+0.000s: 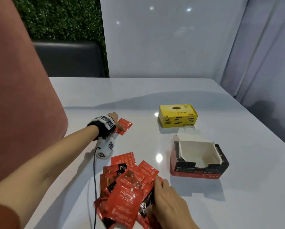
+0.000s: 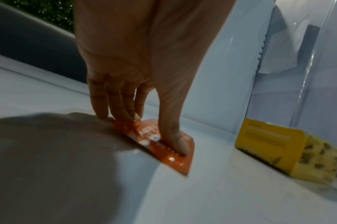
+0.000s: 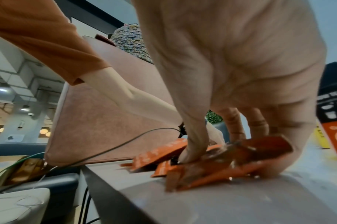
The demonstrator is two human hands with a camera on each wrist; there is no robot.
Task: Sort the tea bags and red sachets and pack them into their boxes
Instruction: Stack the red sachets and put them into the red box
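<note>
Right now I am gathering the red sachets, so the sorting step looks nearly finished and the packing is not yet begun. My left hand (image 1: pixel 111 123) is reaching out across the table (image 1: pixel 237 187), and its fingers (image 2: pixel 116 104) are lying almost straight, fingertips and thumb pressing flat on a lone red sachet (image 2: pixel 160 144) that is sitting well apart from the rest; they are pinning it, not gripping it. My right hand (image 1: pixel 169 202) is working close to my body, its fingers (image 3: pixel 238 128) curling into the pile of red sachets (image 1: pixel 128 187) and clutching several of them loosely against the table.

Beyond my right fingers the red-and-black box (image 1: pixel 199 160) is standing open and empty-looking, and farther out the yellow tea box (image 1: pixel 178 115) is lying closed; I am guessing the tea bags are already inside it, since none are showing.

Next, I judge, my left fingers need to drag the stray sachet back toward the pile, and my right fingers need to square the slippery foil bundle before lifting it into the open box.
</note>
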